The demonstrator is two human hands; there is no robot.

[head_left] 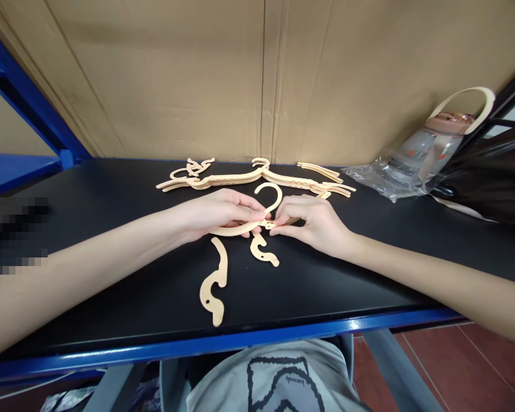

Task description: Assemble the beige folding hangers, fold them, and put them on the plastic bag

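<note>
My left hand (pixel 217 216) and my right hand (pixel 311 221) meet over the middle of the black table (pixel 111 274). Both pinch the same pale wooden hanger piece (pixel 271 197), whose hook curves up between them. The left fingers close on its curved arm, the right fingers on the joint under the hook. Two loose curved wooden parts lie just in front of the hands: a long one (pixel 214 283) and a short one (pixel 262 250).
Behind the hands lies a pile of hanger pieces (pixel 257 177). A clear bottle with a pink lid and strap (pixel 429 146), on crumpled plastic, rests at the back right beside a dark bag (pixel 493 177). Cardboard lines the back. A blue frame edges the table.
</note>
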